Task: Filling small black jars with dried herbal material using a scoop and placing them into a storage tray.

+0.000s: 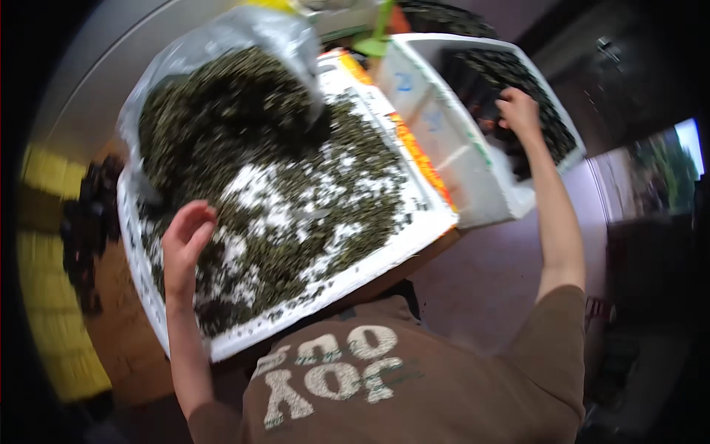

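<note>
My left hand (pixel 188 238), fingers curled apart and holding nothing that shows, hovers over the left side of a white foam tray (pixel 333 302). Dark green dried leaves (pixel 283 272), perhaps tea, lie scattered in this tray. A large clear plastic bag (pixel 222 33) lies open at its far left, a heap of the same leaves (pixel 249 83) at its mouth. My right hand (pixel 520 111) reaches over a white foam box (pixel 488 188) on the right, its fingers bent together above dark leafy material (pixel 493 66). Blur hides whether anything is between those fingers.
Yellow packs (pixel 47 266) stand in a column at the far left, beside dark clustered items (pixel 91 233). A bright green plastic object (pixel 374 44) stands behind the tray. Another container with dark material (pixel 444 16) is at the top. A lit screen (pixel 688 147) is at the far right.
</note>
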`<state>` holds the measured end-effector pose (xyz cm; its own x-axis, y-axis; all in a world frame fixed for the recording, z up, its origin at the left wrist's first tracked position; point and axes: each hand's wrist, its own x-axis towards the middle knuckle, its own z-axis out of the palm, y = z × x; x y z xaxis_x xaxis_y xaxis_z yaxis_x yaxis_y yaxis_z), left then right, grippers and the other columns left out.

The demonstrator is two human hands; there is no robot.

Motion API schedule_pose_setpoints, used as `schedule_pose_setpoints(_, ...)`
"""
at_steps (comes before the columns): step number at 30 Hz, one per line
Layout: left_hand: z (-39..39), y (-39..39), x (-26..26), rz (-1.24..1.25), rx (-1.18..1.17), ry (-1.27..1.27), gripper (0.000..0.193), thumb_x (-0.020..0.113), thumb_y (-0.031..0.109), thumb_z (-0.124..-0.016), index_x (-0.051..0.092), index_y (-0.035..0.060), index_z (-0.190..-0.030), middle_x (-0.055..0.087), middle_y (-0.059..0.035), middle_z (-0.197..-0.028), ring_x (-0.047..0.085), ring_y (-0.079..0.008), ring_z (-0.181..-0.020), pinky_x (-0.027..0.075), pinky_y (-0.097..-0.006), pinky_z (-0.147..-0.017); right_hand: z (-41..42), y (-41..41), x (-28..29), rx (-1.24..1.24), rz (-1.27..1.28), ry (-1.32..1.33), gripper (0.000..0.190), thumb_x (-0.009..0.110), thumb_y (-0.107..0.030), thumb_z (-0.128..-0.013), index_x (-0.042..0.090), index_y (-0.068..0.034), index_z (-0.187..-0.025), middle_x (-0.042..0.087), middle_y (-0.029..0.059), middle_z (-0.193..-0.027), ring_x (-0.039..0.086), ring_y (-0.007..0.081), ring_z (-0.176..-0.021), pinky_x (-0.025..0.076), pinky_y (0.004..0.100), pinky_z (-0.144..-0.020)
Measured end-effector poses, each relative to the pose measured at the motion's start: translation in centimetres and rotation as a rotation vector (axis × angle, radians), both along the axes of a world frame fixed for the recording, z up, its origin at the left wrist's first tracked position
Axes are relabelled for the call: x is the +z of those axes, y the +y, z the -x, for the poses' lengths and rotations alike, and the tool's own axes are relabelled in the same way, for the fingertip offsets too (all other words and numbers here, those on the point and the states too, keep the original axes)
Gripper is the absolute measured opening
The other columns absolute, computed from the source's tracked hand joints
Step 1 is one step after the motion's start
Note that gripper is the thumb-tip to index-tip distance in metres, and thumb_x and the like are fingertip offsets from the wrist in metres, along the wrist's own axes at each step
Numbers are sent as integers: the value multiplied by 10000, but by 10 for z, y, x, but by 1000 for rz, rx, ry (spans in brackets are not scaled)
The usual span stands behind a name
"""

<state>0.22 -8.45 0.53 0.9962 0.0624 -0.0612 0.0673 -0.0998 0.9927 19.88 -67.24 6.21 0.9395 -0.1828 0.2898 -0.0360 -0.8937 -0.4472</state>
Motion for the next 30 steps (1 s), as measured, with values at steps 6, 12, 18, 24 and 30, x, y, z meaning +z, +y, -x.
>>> schedule_pose_setpoints(6,11,22,-4,57,35,-46,297,649,59,-878,603,28,-1170,641,-24,-1058,600,-104,-1000,476,-236,-868,18,14,27,-38,20,25,287,636,-145,-867,610,-23,-1125,594,36,-673,561,78,-535,470,265,-480)
schedule_pose_setpoints(12,36,63,-6,-62,266,-54,319,684,96,-870,609,15,-1170,637,-29,-1065,593,-94,-1000,491,-238,-850,111,124,29,416,139,-356,185,546,10,-913,652,6,-1065,618,54,-803,557,117,-661,487,258,-634)
schedule_pose_setpoints(18,60,156,-11,-518,636,-169,280,691,76,-839,644,4,-1106,659,-45,-1025,611,-109,-934,487,-259,-822,163,263,-61,916,199,-43,278,636,24,-804,608,-12,-1079,628,165,-1051,600,356,-950,488,413,-821)
schedule_pose_setpoints(24,17,288,-43,-1146,854,-82,473,719,93,-741,582,8,-1187,618,-165,-1126,609,-329,-1018,500,-383,-867,162,301,-79,976,77,-101,148,636,49,-807,606,1,-943,596,140,-888,584,310,-826,474,387,-731)
schedule_pose_setpoints(30,-43,375,-76,-1489,571,-118,528,720,98,-616,567,0,-1112,605,-211,-1087,573,-380,-1064,468,-454,-939,163,302,-74,869,40,-38,260,681,42,-780,632,-11,-1030,606,175,-1000,600,346,-904,495,380,-766)
